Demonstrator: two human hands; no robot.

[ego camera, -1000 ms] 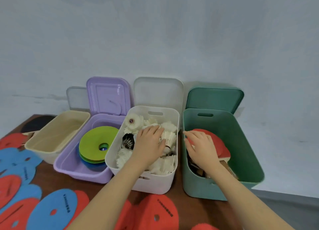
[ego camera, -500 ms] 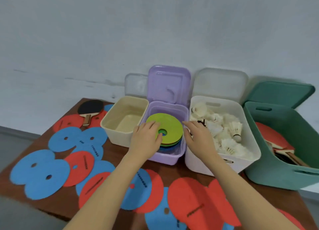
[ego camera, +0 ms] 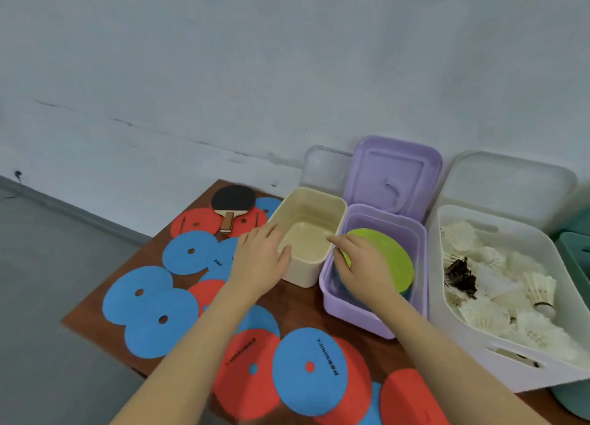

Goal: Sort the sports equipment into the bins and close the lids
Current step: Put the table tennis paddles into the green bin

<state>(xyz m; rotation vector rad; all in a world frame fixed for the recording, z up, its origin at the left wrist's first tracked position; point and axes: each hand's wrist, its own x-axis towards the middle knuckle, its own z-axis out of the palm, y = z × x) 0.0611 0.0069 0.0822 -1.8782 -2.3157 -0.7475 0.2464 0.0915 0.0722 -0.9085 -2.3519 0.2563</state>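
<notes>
Several blue and red flat discs lie scattered on the brown table. A black table-tennis paddle lies at the far left on top of them. Four open bins stand in a row: cream, purple with green discs, white full of shuttlecocks, and teal at the right edge. My left hand hovers, fingers relaxed, over the cream bin's left front edge. My right hand reaches over the purple bin, fingers extended above the green discs. Both hold nothing.
The bin lids lean upright against the grey wall behind each bin. The table's left edge drops off to a grey floor. Discs cover most of the table in front of the bins.
My view has swung left. Both hands moved left from the white and teal bins, across the purple bin, to the cream and purple bins.
</notes>
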